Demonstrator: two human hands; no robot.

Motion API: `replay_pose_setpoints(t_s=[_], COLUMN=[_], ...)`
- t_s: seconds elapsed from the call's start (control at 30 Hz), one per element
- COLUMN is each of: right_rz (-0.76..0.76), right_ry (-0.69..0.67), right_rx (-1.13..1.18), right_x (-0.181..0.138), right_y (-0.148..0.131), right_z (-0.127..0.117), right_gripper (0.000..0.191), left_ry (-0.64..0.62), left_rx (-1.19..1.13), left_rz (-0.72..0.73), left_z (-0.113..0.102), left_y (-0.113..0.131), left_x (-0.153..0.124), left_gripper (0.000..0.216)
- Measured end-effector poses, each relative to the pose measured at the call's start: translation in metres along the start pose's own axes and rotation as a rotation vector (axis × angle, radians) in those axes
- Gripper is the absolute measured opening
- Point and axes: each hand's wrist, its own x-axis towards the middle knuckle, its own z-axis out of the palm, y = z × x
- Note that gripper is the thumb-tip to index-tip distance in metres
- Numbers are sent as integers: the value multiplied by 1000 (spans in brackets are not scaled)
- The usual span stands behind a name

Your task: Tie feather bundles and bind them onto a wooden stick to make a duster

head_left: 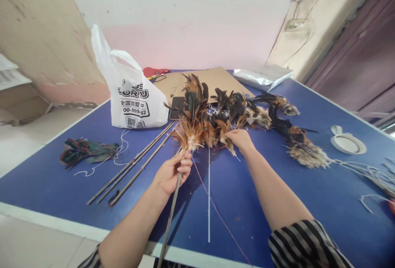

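Observation:
My left hand (172,171) is closed round a thin stick (169,222) whose upper end carries a tuft of brown and black feathers (194,126). A thin red thread (216,208) trails from the tuft down across the table. My right hand (240,138) reaches forward and pinches a strip of strung feathers (262,116) that runs off to the right over the blue table (61,185).
Three bare sticks (135,165) lie left of my hands. A white printed plastic bag (131,95) stands behind them, with a dark phone (176,107) and cardboard sheet (212,79) beyond. A green feather bundle (83,151) lies far left; a tape roll (348,142) and loose strings (370,173) lie right.

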Motion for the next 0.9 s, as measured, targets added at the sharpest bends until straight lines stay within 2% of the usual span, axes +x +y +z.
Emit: replay_pose_setpoints(t_s=[0.1,0.2,0.27,0.33,0.5,0.63,0.8,0.9], right_rz=[-1,-16,-8,18,53,22,-28,-36], right_ry=[-72,-262,-398,-467,-533,-507,-380,-354], right_rx=[185,554,848,1005,1102,1115,1061,1015], right_x=[-16,-39,-57,-77,-115,-126,-128,-130], right_y=[0,-5,-12,-20,-39,-41,-38,-37], right_z=[-13,-21,-19,-11,25,49,61,63], right_gripper=[19,29,32,31,28,26,26,24], left_ry=[10,35,48,47,19,14,23,23], left_rx=[-8,0,12,26,63,72,123,183], left_rz=[-18,-17,-20,-29,-52,-43,-30,-15], left_z=[1,2,1,1,-2,-3,-2,-1], left_y=[0,0,0,-1,-3,-3,-3,-4], left_x=[0,1,1,2,4,4,3,2], left_gripper=[16,17,17,17,15,13,11,11])
